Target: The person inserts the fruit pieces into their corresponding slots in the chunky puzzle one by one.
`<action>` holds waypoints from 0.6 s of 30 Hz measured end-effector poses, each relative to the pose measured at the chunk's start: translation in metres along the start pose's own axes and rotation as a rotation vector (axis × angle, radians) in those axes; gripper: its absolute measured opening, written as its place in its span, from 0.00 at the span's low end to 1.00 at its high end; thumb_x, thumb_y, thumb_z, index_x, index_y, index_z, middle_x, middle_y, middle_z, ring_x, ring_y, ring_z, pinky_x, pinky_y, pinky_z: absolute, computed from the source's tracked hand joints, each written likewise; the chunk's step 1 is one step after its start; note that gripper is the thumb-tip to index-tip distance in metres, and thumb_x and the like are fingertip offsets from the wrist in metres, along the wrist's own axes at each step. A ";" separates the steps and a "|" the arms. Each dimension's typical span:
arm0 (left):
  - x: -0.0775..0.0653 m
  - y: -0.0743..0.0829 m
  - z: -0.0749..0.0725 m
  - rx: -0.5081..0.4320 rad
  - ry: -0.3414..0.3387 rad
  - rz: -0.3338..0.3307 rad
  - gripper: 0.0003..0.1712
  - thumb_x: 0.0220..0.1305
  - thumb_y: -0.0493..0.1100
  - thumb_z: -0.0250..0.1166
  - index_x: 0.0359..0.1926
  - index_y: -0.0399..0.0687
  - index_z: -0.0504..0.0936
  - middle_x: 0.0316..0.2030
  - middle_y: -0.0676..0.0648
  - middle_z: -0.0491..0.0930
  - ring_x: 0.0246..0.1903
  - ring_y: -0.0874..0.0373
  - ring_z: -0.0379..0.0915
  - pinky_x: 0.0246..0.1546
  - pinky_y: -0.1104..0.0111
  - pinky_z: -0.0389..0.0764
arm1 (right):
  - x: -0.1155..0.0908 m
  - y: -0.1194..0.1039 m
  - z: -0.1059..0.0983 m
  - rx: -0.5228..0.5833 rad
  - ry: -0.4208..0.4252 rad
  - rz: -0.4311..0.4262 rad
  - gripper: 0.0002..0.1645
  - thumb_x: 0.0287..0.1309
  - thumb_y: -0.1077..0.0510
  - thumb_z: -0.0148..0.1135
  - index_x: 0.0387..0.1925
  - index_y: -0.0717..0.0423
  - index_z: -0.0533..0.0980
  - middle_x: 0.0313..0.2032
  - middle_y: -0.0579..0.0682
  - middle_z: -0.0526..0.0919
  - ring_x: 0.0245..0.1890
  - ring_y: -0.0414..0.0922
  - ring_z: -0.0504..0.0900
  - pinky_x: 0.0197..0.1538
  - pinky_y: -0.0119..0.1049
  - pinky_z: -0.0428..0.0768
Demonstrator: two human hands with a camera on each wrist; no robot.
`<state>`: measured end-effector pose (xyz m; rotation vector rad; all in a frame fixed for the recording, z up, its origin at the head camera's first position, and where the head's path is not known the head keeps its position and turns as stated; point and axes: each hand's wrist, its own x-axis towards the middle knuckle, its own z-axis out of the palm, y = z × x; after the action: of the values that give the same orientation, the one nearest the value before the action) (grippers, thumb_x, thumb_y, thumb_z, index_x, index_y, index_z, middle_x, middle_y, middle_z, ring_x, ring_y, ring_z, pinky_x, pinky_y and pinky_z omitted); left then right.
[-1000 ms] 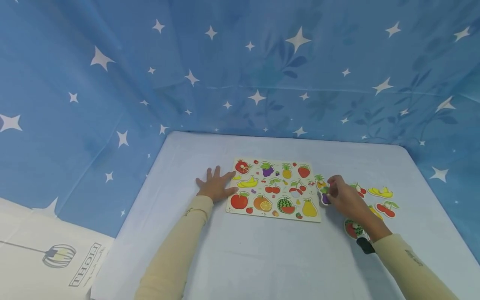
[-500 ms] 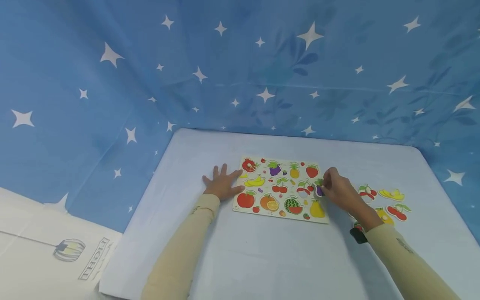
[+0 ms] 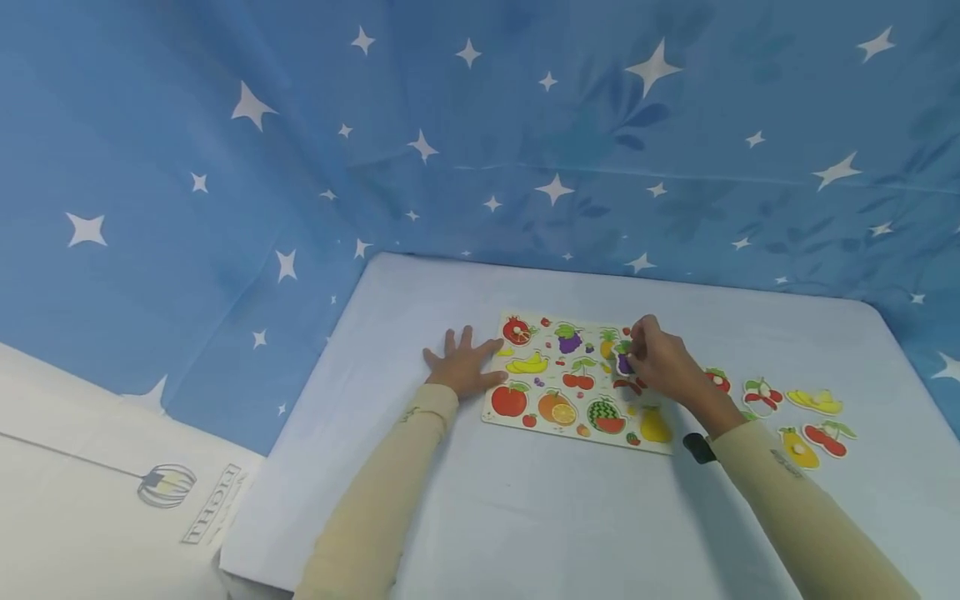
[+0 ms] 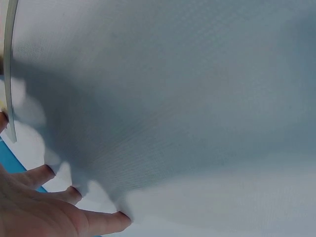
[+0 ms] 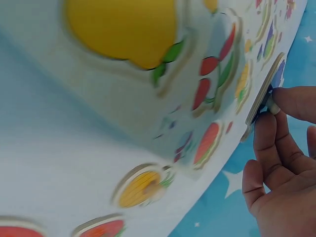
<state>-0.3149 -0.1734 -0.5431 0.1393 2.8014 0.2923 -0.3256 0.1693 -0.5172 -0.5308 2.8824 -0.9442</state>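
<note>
Loose banana piece [image 3: 815, 401] and cherry piece [image 3: 828, 437]: lower right. Puzzle board [image 3: 491, 414]: centre; upper-right corner screened by right hand [image 3: 666, 364], finger and thumb pinching grape piece [image 3: 623, 362] over board. Leaf end toward frame top; long axis near-vertical. Left hand [image 3: 461, 369]: fingers spread, board's left edge.

Smooth wood-like fruit board [image 3: 542, 340]; matt, finely woven table cover [image 3: 540, 517]; creased cloth backdrop [image 3: 465, 100]

The grape piece [image 3: 623, 361] is purple and green, the puzzle board [image 3: 553, 379] cream with a multicoloured fruit pattern, the sleeves [image 3: 382, 492] beige, the backdrop [image 3: 465, 108] blue with white stars.
</note>
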 end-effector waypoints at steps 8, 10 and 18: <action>0.002 0.000 -0.001 -0.001 -0.002 -0.006 0.42 0.60 0.71 0.58 0.73 0.80 0.55 0.77 0.42 0.40 0.74 0.34 0.31 0.59 0.26 0.44 | 0.025 -0.011 0.009 0.000 0.001 -0.026 0.18 0.63 0.66 0.57 0.50 0.63 0.62 0.37 0.58 0.79 0.36 0.52 0.80 0.39 0.47 0.79; 0.003 0.000 0.001 0.002 -0.004 -0.006 0.42 0.60 0.71 0.58 0.73 0.81 0.54 0.77 0.42 0.40 0.74 0.34 0.31 0.59 0.26 0.44 | 0.030 -0.013 0.012 -0.002 0.001 -0.028 0.18 0.63 0.66 0.57 0.50 0.63 0.62 0.37 0.58 0.78 0.35 0.52 0.80 0.39 0.47 0.79; 0.002 0.003 0.000 0.013 -0.006 -0.017 0.41 0.60 0.71 0.58 0.73 0.81 0.55 0.77 0.43 0.40 0.74 0.34 0.32 0.59 0.26 0.45 | 0.048 -0.021 0.022 -0.030 0.012 -0.057 0.14 0.62 0.67 0.56 0.46 0.62 0.63 0.34 0.56 0.78 0.28 0.49 0.77 0.33 0.44 0.75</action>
<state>-0.3168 -0.1703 -0.5435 0.1191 2.7971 0.2686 -0.3608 0.1241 -0.5206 -0.6154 2.9108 -0.9162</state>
